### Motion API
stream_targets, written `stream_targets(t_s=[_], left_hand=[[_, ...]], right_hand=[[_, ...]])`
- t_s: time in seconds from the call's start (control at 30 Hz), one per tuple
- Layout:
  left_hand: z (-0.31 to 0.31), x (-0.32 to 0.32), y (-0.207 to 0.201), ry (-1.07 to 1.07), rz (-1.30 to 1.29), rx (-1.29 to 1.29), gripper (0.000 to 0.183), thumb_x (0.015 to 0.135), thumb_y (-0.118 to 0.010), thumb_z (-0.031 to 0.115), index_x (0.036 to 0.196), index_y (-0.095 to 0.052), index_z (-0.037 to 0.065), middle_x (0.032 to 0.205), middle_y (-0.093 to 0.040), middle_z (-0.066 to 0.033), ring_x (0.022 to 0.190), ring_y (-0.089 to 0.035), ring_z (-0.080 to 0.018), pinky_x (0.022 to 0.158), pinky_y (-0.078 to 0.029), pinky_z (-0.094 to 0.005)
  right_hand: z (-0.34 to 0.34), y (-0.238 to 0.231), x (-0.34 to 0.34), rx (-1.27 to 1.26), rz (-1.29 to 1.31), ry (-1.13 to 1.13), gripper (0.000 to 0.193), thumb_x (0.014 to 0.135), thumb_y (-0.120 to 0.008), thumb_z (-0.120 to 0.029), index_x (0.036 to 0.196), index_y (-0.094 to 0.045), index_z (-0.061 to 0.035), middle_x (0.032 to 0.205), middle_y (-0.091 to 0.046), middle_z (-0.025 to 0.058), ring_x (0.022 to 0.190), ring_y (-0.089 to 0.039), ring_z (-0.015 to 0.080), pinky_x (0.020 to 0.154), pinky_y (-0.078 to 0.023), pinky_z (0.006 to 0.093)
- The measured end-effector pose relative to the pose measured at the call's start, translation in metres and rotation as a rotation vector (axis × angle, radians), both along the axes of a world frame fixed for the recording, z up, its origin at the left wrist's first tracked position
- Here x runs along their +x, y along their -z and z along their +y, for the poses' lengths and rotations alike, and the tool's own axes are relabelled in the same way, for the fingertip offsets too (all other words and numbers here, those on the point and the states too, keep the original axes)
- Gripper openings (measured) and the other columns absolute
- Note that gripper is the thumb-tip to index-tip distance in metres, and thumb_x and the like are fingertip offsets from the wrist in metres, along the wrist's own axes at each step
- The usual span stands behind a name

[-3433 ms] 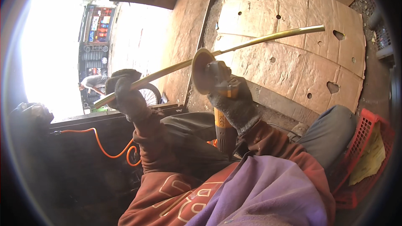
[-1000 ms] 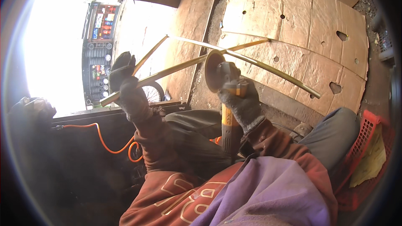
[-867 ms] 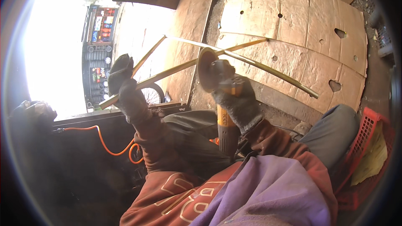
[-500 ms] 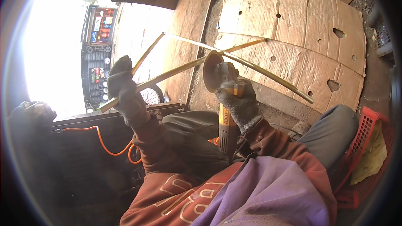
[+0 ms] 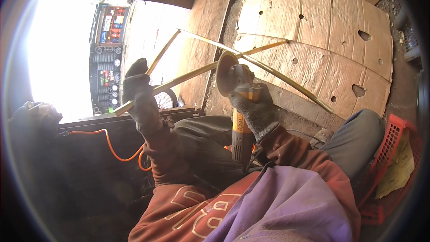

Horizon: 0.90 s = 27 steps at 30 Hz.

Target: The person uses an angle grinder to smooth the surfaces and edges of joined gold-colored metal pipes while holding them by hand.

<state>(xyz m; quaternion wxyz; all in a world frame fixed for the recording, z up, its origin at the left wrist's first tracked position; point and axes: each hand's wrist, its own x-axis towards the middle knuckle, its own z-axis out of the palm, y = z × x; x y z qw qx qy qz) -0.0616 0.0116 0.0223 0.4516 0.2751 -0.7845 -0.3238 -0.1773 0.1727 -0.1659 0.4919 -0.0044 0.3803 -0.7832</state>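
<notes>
While the gloved right hand point(image 5: 257, 110) grips the yellow-and-dark grinder point(image 5: 240, 127) close below its disc point(image 5: 226, 76), the gloved left hand point(image 5: 141, 101), left of the grinder, is closed around one end of a golden metal frame point(image 5: 183, 78). The held bar passes behind the disc, whose edge sits right by it; whether they touch, I cannot tell. About three seconds ago a single long line of bar showed; now a second arm is in sight too, running from a corner beyond and left of the grinder to a free end on its right. The frame appears to have been turned in the left hand, probably bringing another side of it to the disc. The held bar's long axis slants from near left to far right, its tip pointing past the grinder over the cardboard point(image 5: 277, 15); the second arm crosses it just beyond the disc. Farther out, an orange cord point(image 5: 87, 132) runs left of the grinder, and a red crate point(image 5: 390, 141) sits well to its right.
</notes>
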Motion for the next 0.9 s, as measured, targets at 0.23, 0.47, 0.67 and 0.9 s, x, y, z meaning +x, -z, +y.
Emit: stream_targets(t_s=[0.23, 0.47, 0.67, 0.9], left_hand=[[-0.013, 0.007, -0.005, 0.053, -0.573, -1.085, 0.029, 0.083, -0.057, 0.002, 0.110, -0.063, -0.010, 0.107, -0.067, -0.0126, 0.083, -0.062, -0.0125, 0.070, -0.050, -0.0249], [0.001, -0.003, -0.009, 0.057, -0.109, -0.028, 0.033, 0.085, -0.055, 0.011, 0.112, -0.062, -0.006, 0.123, -0.062, -0.0184, 0.112, -0.057, -0.0256, 0.099, -0.044, -0.0374], [0.014, -0.013, -0.004, 0.036, -0.123, -0.010, 0.030, 0.082, -0.058, 0.016, 0.106, -0.062, -0.002, 0.131, -0.058, -0.0221, 0.128, -0.052, -0.0335, 0.112, -0.040, -0.0481], [0.002, -0.005, -0.005, 0.034, -0.113, 0.047, 0.025, 0.081, -0.060, 0.013, 0.102, -0.063, -0.001, 0.127, -0.059, -0.0237, 0.125, -0.055, -0.0323, 0.105, -0.046, -0.0476]], right_hand=[[-0.002, -0.011, -0.005, -0.001, -0.032, -0.001, 0.018, 0.082, -0.081, -0.014, 0.091, -0.070, -0.0044, 0.079, -0.066, 0.0012, 0.065, -0.062, 0.0102, 0.059, -0.052, 0.0283], [0.006, -0.035, 0.008, -0.215, 0.262, 0.123, 0.012, 0.081, -0.078, -0.006, 0.088, -0.069, -0.0031, 0.077, -0.066, 0.0027, 0.065, -0.063, 0.0112, 0.057, -0.053, 0.0276], [0.003, -0.017, -0.017, -0.097, 0.166, -0.142, 0.028, 0.081, -0.079, -0.008, 0.102, -0.061, -0.0026, 0.090, -0.068, 0.0065, 0.076, -0.065, 0.0114, 0.067, -0.056, 0.0301], [0.005, -0.027, 0.008, -0.225, 0.184, 0.035, 0.018, 0.079, -0.079, -0.007, 0.093, -0.068, -0.0031, 0.080, -0.067, 0.0047, 0.069, -0.064, 0.0118, 0.061, -0.054, 0.0297]])
